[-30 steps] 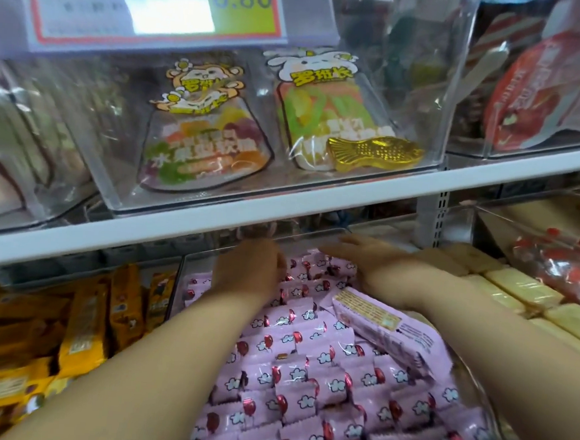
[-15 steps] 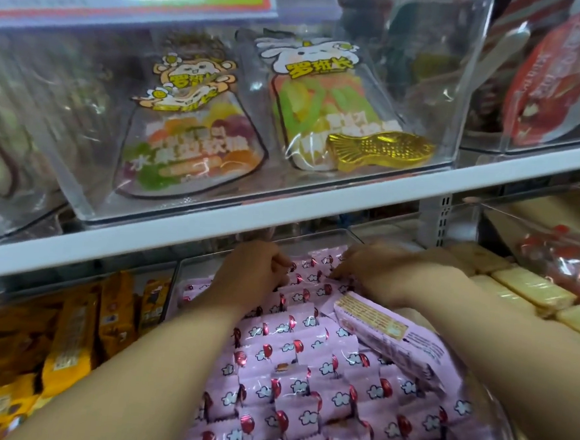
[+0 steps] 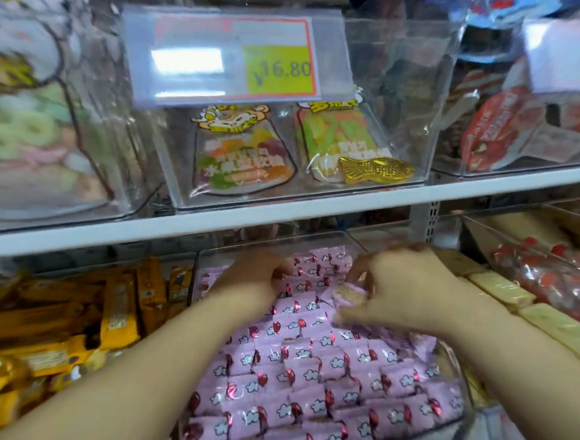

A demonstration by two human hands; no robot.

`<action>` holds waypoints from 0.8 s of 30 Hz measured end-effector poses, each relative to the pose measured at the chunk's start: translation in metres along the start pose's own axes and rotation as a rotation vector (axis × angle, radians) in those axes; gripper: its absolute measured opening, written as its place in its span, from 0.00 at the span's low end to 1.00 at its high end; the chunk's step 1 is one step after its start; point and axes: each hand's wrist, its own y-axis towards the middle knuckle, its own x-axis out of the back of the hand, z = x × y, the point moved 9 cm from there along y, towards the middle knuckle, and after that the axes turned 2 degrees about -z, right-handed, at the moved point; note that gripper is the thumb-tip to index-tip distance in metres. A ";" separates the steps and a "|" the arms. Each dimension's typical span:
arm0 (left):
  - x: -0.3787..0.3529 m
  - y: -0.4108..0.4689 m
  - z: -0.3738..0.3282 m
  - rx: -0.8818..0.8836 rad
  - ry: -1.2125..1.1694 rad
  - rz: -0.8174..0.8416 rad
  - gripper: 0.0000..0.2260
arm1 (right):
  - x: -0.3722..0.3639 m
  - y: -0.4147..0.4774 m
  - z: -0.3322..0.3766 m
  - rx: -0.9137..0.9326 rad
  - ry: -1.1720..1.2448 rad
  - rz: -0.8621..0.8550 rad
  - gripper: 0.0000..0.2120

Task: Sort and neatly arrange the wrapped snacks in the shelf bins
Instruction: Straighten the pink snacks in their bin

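Note:
A clear shelf bin (image 3: 273,241) on the lower shelf holds several rows of pink wrapped snacks (image 3: 309,369) printed with white clouds and red shapes. My left hand (image 3: 253,281) rests at the far left of the pile. Its fingers curl down among the back packets, and whether they grip one is hidden. My right hand (image 3: 403,296) is at the far right of the pile. It pinches one pink packet (image 3: 348,296) between thumb and fingers, the label side facing up, just above the others.
Orange-yellow wrapped bars (image 3: 121,311) fill the bin to the left. Pale yellow bars (image 3: 503,289) and a bin of red wrapped sweets (image 3: 552,272) lie to the right. The white upper shelf edge (image 3: 282,216) hangs close over my hands, carrying clear bins of gummy bags (image 3: 244,161) and a price tag (image 3: 278,71).
My right hand has picked up the label-side-up pink packet that lay on the right of the pile and brought it toward the back. My left hand stays at the back row.

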 end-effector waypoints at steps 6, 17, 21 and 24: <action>0.022 -0.033 -0.004 -0.070 -0.231 0.005 0.18 | 0.004 0.007 0.016 -0.016 0.514 0.022 0.16; 0.028 -0.050 0.021 0.037 -0.860 0.035 0.18 | -0.022 0.002 0.059 -0.231 1.356 0.294 0.11; 0.042 -0.049 0.023 -0.021 -0.669 -0.100 0.15 | -0.007 0.004 0.065 -0.033 0.861 0.192 0.16; 0.042 -0.045 0.027 0.010 -0.606 -0.130 0.14 | 0.001 0.008 0.075 0.086 0.626 0.077 0.17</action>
